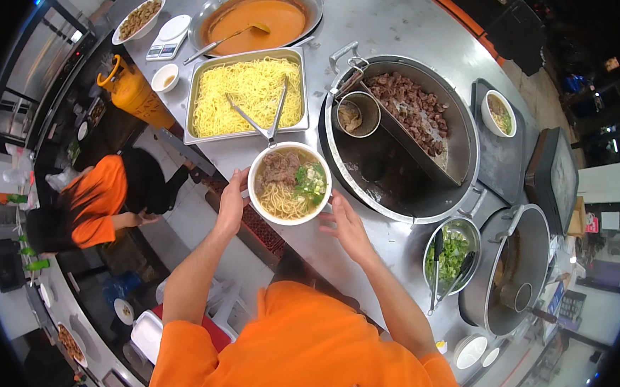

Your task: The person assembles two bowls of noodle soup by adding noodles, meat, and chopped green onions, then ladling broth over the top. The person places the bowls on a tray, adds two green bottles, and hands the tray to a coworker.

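Observation:
A white bowl of noodle soup [285,200], topped with sliced meat and chopped green onion, is level in front of me near the counter edge. My left hand [232,201] grips its left side by the rim. On the other side my right hand [345,227] has its fingers spread beside the bowl, the fingertips at or very close to its wall; whether they touch I cannot tell. Just beyond the bowl are metal tongs [275,120], resting on a steel tray of yellow noodles [192,131].
Right of the bowl stands a large divided pot [394,214] with meat chunks and a strainer cup [358,114]. Around are a pan of orange sauce [264,12], a bowl of greens [452,255], another pot [486,275] and a second soup bowl [499,114]. A co-worker [104,195] is at left.

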Demonstrator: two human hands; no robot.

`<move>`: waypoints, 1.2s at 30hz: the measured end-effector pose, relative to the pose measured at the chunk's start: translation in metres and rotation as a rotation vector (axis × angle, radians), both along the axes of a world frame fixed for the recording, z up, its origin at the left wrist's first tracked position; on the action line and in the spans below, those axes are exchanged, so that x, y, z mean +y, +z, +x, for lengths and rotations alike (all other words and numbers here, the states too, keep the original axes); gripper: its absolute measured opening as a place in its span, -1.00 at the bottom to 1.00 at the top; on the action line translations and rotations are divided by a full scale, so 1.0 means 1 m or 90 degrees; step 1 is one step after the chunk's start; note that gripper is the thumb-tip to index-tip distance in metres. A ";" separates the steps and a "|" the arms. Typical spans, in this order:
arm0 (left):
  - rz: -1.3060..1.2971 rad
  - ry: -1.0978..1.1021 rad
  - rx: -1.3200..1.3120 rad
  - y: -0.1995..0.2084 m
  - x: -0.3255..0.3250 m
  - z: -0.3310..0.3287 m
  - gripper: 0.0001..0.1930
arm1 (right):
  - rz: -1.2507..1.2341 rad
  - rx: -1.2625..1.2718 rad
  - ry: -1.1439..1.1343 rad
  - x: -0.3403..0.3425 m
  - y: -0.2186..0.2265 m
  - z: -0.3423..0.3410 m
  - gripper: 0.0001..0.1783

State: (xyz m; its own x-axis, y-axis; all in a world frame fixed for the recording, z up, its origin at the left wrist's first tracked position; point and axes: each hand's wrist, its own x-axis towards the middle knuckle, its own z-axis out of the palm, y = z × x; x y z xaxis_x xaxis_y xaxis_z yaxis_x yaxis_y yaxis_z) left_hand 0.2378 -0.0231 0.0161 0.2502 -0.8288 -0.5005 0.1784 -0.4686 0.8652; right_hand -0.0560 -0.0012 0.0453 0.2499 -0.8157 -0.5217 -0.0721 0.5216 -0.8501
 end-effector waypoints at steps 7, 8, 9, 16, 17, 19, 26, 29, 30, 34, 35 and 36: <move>0.036 -0.137 -0.056 0.023 -0.021 0.015 -0.40 | 0.068 -0.057 -0.061 -0.022 0.003 0.034 -0.04; 0.031 -0.149 -0.075 0.032 -0.020 0.014 -0.40 | 0.070 -0.060 -0.064 -0.021 0.003 0.033 -0.04; 0.034 -0.152 -0.080 0.035 -0.016 0.012 -0.40 | 0.079 -0.069 -0.060 -0.019 0.004 0.031 -0.04; 0.019 -0.157 -0.114 0.074 0.009 -0.001 -0.44 | 0.106 -0.091 -0.041 -0.003 0.056 0.007 -0.05; 0.001 -0.185 -0.142 0.088 0.012 -0.006 -0.45 | 0.106 -0.095 -0.047 -0.001 0.069 -0.002 -0.03; -0.027 -0.227 -0.139 0.122 0.013 -0.023 -0.46 | 0.092 -0.136 -0.038 0.003 0.092 -0.024 -0.02; -0.092 -0.357 -0.110 0.214 -0.019 -0.130 -0.47 | 0.063 -0.131 -0.058 -0.003 0.171 -0.138 -0.02; -0.137 -0.389 -0.126 0.226 -0.051 -0.207 -0.46 | 0.032 -0.073 -0.091 -0.017 0.208 -0.203 -0.03; -0.137 -0.411 -0.128 0.229 -0.064 -0.234 -0.46 | 0.015 -0.039 -0.123 -0.021 0.216 -0.225 -0.01; -0.193 -0.451 -0.097 0.222 -0.116 -0.359 -0.46 | -0.018 -0.011 -0.211 -0.043 0.220 -0.332 -0.02; -0.169 -0.484 -0.080 0.215 -0.133 -0.388 -0.46 | -0.023 -0.009 -0.222 -0.052 0.217 -0.360 -0.03; -0.197 -0.463 -0.072 0.209 -0.145 -0.421 -0.48 | -0.022 0.007 -0.229 -0.060 0.216 -0.386 -0.03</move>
